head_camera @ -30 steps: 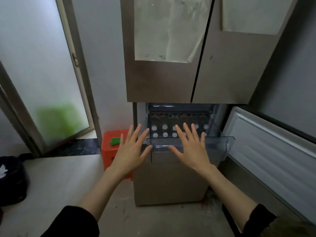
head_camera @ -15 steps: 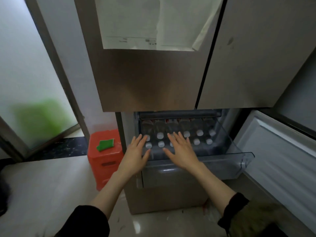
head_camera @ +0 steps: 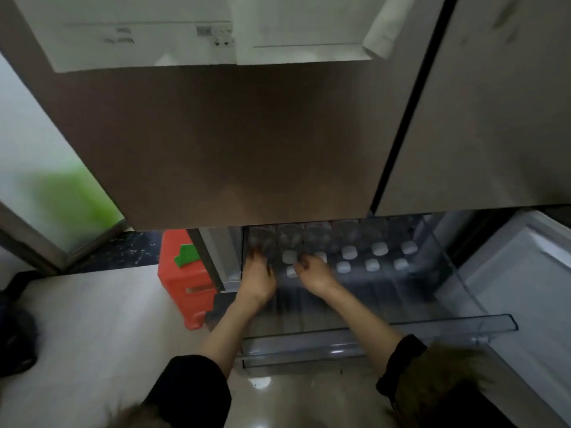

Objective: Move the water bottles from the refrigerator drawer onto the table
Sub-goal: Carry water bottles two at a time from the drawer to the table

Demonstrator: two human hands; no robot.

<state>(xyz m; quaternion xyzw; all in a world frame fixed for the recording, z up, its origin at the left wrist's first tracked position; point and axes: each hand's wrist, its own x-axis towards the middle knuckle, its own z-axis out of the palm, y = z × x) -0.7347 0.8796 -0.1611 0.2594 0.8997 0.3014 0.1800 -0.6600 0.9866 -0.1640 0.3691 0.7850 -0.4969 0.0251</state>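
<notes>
While both arms reach into the open refrigerator drawer (head_camera: 482,322), the left hand (head_camera: 258,278) curls its fingers around a bottle top; the right hand (head_camera: 313,274) curls over another, grip blurred. Remaining water bottles (head_camera: 349,252) stand right of the fingers.

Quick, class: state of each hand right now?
Left hand: fingers curled among the water bottles; grasp cannot be told.
Right hand: likewise, blurred; cannot be told.

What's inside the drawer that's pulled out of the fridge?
The drawer holds water bottles standing in rows, white caps up. Both hands, left hand and right hand, reach in and cover some caps. The fridge door hides the back bottles.
</notes>
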